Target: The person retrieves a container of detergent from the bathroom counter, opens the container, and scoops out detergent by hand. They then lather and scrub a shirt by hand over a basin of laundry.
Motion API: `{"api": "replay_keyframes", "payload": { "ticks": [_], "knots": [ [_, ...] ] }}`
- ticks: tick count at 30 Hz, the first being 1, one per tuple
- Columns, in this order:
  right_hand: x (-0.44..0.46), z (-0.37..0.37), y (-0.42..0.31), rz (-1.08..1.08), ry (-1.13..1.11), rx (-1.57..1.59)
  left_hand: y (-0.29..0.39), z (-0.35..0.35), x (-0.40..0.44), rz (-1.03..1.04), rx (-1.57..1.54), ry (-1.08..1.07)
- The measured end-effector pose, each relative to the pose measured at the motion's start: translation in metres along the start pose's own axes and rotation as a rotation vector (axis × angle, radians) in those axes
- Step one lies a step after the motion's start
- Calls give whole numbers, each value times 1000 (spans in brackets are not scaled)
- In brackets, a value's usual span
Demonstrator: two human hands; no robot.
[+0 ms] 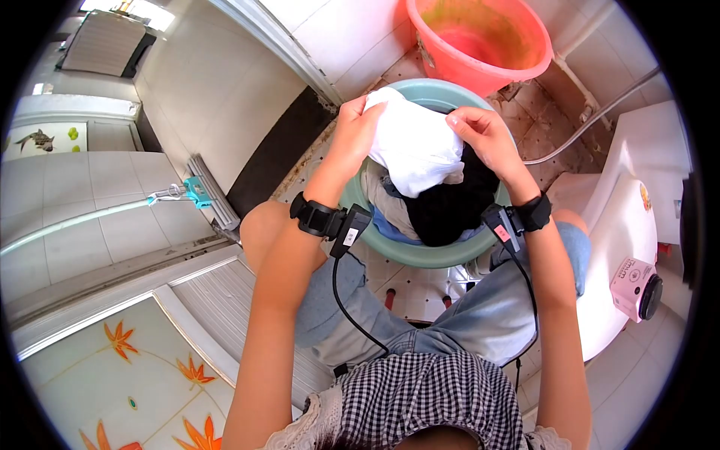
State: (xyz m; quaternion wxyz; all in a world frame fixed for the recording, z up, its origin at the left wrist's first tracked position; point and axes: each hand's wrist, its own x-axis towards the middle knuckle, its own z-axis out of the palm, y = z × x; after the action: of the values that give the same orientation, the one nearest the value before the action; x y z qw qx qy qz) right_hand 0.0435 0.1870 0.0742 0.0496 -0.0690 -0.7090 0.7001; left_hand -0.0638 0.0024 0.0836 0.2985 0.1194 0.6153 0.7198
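Observation:
A white cloth garment point(415, 142) is stretched between my two hands above a green basin point(431, 259). My left hand point(356, 135) grips its upper left edge, fingers closed round the fabric. At the other side my right hand point(484, 139) pinches the right edge between thumb and fingers. Below, the basin holds a black garment point(442, 214), a grey-beige cloth point(382, 199) and a blue cloth point(391, 227) near its front rim. The exact kind of the white garment cannot be made out, as it is bunched.
Behind the basin stands a red bucket point(480, 60). A white toilet point(615, 247) is at the right, with a pink container point(636, 289) on it. To the left a squeeze mop point(199, 193) leans by the doorway. A grey hose point(592, 116) crosses the back right.

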Motion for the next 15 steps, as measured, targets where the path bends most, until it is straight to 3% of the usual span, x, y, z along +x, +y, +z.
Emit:
{"api": "replay_keyframes", "payload": {
  "ticks": [2, 5, 7, 9, 11, 12, 13, 15],
  "knots": [
    [-1, -1, -2, -37, 51, -89, -5, -1, 2, 54, 116, 24],
    [-1, 1, -2, -26, 103, -15, -11, 8, 2, 17, 55, 62],
    [-6, 17, -10, -6, 178, -21, -22, 14, 0, -150, -34, 57],
    [-17, 51, -12, -301, 250, -331, -45, 34, -4, -314, -336, 36],
    [-26, 67, -7, -464, 201, -734, -47, 58, -22, -411, -499, 73],
    [-21, 65, -2, -534, 280, -789, -49, 65, -27, -458, -488, 97],
    [-15, 61, -8, -372, 355, -906, -51, 70, -33, -509, -480, 121],
    [-3, 46, -15, -32, 450, -842, -51, 73, -37, -430, -453, 105]
  ]
}}
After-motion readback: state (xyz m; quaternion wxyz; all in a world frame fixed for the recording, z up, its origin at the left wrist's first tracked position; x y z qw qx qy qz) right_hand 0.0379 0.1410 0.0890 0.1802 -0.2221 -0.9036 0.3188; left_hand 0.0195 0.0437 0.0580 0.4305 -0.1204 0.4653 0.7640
